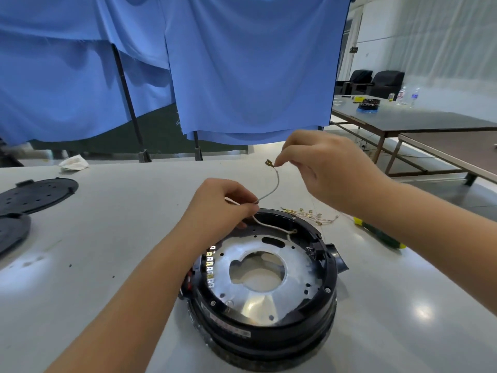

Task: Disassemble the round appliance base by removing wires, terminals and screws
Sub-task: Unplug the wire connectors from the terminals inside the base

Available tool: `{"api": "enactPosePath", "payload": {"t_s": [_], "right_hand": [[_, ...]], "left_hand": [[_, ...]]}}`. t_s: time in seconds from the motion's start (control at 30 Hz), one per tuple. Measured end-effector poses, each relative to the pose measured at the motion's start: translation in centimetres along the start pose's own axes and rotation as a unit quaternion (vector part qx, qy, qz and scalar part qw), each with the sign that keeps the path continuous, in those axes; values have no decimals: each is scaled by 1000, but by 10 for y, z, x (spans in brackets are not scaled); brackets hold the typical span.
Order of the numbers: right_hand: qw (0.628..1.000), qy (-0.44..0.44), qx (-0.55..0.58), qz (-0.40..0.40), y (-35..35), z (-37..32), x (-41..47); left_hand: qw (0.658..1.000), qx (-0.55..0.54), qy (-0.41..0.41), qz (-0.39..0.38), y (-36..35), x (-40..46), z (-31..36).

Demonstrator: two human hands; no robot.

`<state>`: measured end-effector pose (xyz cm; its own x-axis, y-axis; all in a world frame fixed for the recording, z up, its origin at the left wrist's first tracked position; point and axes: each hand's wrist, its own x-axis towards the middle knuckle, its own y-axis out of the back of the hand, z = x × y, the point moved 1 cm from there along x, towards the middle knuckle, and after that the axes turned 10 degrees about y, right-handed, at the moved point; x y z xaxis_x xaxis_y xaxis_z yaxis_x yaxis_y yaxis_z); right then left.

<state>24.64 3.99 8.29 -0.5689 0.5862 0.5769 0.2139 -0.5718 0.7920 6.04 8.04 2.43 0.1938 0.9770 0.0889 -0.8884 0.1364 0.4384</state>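
The round black appliance base [329, 278] sits on the white table in front of me, with a shiny metal plate [258, 300] inside that has a large central hole. A white wire [271, 188] rises from a ring lug fixed at the plate's far side. My left hand [223, 208] pinches the wire's middle just above the base's far rim. My right hand [322, 165] pinches the wire's upper end beside its brass terminal [269, 164], held up above the table.
A small heap of removed wires and terminals [309, 215] lies behind the base. A green and yellow screwdriver [379, 232] lies to the right. Black round covers [37, 195] rest at the far left, near crumpled paper [74, 162]. Blue cloth hangs behind the table.
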Motion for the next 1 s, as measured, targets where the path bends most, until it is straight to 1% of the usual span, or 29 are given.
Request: {"api": "enactPosePath", "payload": {"t_s": [0.07, 0.13, 0.23, 0.3, 0.4, 0.53, 0.63, 0.73, 0.87, 1.0], "right_hand": [[1000, -16, -18, -18, 2, 13, 4], [998, -41, -23, -42, 0, 30, 5], [989, -94, -3, -115, -15, 55, -1], [981, -124, 20, -149, -31, 69, -11], [973, -166, 60, -145, -56, 86, -25], [967, -209, 74, -128, -79, 110, -31], [955, -248, 107, -119, -91, 123, -31], [940, -288, 136, -117, -108, 125, -37], [928, -312, 153, -137, -136, 118, -46], [922, -315, 174, -146, -159, 112, -45]], "left_hand": [[998, -41, 17, -48, -16, 7, 10], [995, -49, 20, -79, -34, 13, 17], [996, 41, -21, -78, -61, 26, 20], [992, 85, -33, -85, -76, 35, 18], [987, 126, -29, -94, -92, 50, 13], [986, 134, -16, -101, -103, 71, 11], [982, 159, -4, -103, -104, 88, 10], [969, 218, 7, -117, -97, 99, -1], [953, 273, 21, -128, -72, 96, -15], [958, 265, 15, -109, -46, 81, -22]]}}
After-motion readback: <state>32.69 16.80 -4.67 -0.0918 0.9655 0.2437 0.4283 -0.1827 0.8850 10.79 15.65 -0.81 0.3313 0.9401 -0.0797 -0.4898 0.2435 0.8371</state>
